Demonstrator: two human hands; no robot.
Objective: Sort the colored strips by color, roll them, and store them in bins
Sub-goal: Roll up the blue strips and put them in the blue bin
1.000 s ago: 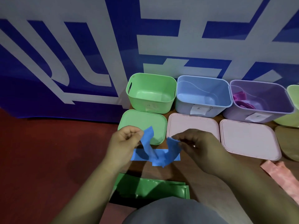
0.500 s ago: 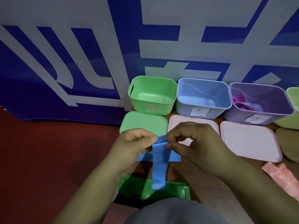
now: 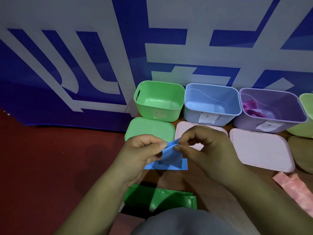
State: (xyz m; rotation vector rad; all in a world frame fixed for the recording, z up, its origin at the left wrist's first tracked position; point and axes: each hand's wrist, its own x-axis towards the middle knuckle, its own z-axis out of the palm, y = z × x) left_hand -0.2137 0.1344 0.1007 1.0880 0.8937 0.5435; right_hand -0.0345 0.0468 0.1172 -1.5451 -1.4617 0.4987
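Observation:
My left hand (image 3: 140, 155) and my right hand (image 3: 201, 146) pinch the top edge of a folded blue strip (image 3: 171, 154) between thumbs and fingertips, above the table. A second blue strip (image 3: 183, 165) lies flat just beneath it. Green strips (image 3: 160, 199) lie stacked near my body. A pink strip (image 3: 294, 190) lies at the right edge. At the back stand a green bin (image 3: 159, 100), a blue bin (image 3: 211, 104) and a purple bin (image 3: 271, 109) that holds magenta strips (image 3: 250, 109).
A green lid (image 3: 149, 128) and two pink lids (image 3: 260, 148) lie in front of the bins. Another green bin (image 3: 306, 106) and a brown lid (image 3: 303, 153) show at the far right. A blue-and-white banner hangs behind; red floor lies to the left.
The blue strip hung long from both hands half a second ago; now it is folded short between my fingertips, with the hands still close together.

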